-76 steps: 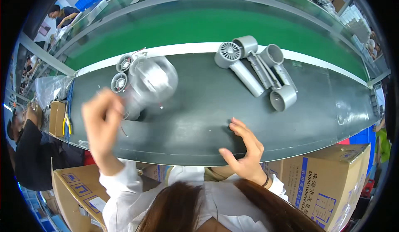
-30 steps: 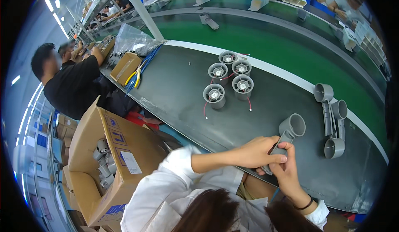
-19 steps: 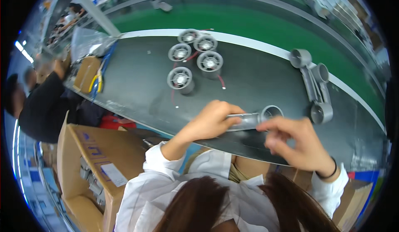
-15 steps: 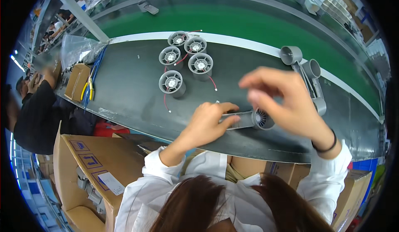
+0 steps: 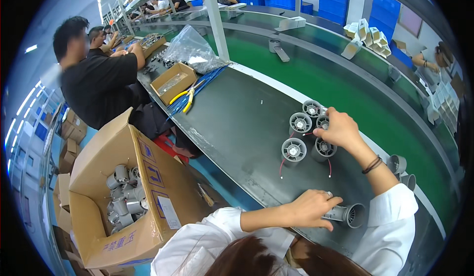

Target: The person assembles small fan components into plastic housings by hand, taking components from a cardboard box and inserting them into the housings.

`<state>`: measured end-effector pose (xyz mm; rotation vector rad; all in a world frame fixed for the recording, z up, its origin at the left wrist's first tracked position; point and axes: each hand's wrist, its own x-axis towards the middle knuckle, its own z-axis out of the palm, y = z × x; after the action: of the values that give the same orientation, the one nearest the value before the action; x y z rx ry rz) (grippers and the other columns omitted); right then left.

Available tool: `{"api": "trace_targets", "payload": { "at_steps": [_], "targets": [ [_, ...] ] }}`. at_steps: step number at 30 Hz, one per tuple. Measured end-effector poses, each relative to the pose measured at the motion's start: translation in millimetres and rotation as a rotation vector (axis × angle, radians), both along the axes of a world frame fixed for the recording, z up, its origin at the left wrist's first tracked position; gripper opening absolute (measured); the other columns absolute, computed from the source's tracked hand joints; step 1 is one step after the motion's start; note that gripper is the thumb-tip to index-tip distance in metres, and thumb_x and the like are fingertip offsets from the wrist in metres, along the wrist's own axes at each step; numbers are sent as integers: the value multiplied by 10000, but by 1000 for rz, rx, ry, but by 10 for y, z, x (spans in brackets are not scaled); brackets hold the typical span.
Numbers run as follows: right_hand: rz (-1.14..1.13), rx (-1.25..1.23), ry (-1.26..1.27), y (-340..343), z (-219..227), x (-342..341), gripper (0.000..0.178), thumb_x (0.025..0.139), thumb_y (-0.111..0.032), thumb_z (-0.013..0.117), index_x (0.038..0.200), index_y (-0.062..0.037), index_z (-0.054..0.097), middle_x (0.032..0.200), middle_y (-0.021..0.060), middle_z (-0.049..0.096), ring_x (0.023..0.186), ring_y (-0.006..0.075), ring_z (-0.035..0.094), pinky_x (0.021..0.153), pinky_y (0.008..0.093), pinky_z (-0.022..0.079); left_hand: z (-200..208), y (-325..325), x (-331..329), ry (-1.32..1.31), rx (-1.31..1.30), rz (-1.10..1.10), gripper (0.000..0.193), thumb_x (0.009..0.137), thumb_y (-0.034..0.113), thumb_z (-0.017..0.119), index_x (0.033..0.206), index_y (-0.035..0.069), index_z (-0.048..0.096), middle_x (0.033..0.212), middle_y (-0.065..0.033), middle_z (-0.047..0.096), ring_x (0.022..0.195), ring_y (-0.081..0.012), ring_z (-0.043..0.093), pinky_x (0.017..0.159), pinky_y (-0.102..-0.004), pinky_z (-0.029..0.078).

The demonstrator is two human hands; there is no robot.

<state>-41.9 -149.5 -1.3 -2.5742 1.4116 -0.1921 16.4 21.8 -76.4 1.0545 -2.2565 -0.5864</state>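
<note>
My left hand [image 5: 312, 209] lies low over the table, thumb and fingers on either side of the handle of a grey plastic housing [image 5: 353, 215]. The housing's round, finned end points right; part of its handle is under the hand. Farther up, my right hand [image 5: 340, 129] has thumb and fingertips around the rim of a grey cylindrical fan unit [image 5: 323, 123], which it partly covers. Close by stand more such fan units: one at the back [image 5: 312, 109], one to the left [image 5: 300, 123] and one in front [image 5: 294, 150]. Thin red wires hang from several.
Two grey housings [image 5: 396, 164] lie by the right edge. Yellow-handled pliers [image 5: 186, 99], blue wires and a small carton [image 5: 174, 82] sit at far left, near a clear bag [image 5: 190, 51]. A large carton [image 5: 148, 177] holds grey parts. A person in black [image 5: 101, 85] sits beyond.
The view has swung left, bringing the carton and the seated person further in. My right hand has moved from above the housing to the fan units. My left hand stays at the housing.
</note>
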Motion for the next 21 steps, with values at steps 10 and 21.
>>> {"api": "trace_targets", "payload": {
  "at_steps": [10, 21],
  "targets": [
    [-109, -146, -369, 42, 330, -255, 481, 604, -275, 753, 977, 9, 644, 877, 213, 672, 832, 342, 661, 760, 381, 510, -35, -52, -10, -15, -153, -50, 617, 638, 259, 779, 1149, 16, 533, 865, -107, 580, 804, -281, 584, 715, -389, 474],
    [-188, -103, -572, 1441, 487, -1421, 452, 615, -70, 728, 1019, 25, 547, 844, 71, 562, 725, 142, 539, 652, 246, 433, 12, -69, -24, 66, -318, -44, 598, 653, 403, 758, 1071, 15, 576, 865, -85, 585, 782, -258, 564, 679, -365, 451]
  ]
}}
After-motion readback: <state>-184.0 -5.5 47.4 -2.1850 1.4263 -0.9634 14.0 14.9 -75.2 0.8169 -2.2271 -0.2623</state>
